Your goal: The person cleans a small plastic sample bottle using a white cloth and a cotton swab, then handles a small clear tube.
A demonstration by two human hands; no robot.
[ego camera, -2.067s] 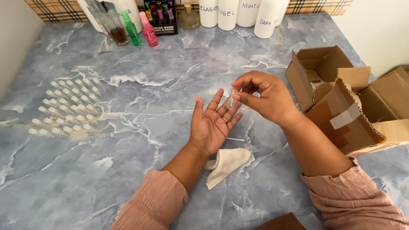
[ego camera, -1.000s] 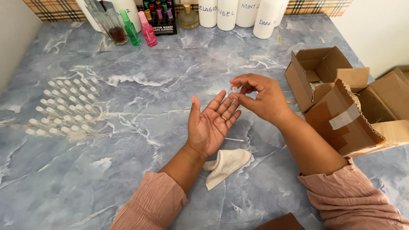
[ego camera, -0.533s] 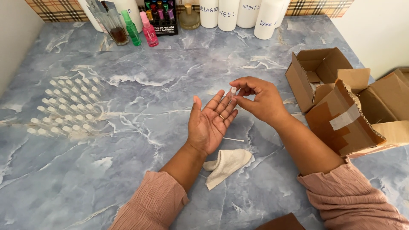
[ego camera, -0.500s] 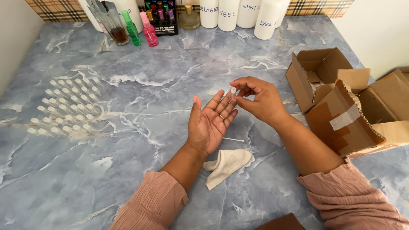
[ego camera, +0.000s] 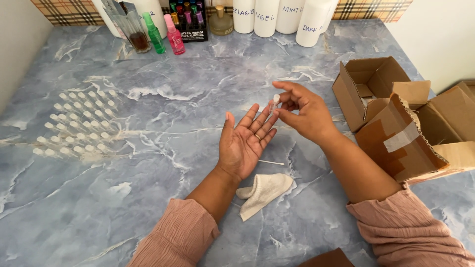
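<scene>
Small clear vial [ego camera: 274, 103] has been lifted slightly and tipped upright since half a second ago, pinched at its body by right hand [ego camera: 303, 114] at 1 o'clock of spread, palm-up left hand [ego camera: 244, 144]; judged light, slippery, fragile, best gripped mid-body.

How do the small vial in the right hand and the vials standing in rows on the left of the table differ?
The small vial is single and held off the table between the fingers of the right hand, above the open left hand; the grouped vials stand in tidy rows on the marble table, untouched. The held one tilts slightly; the grouped ones stand upright. Both kinds are clear, with whitish tops.
</scene>
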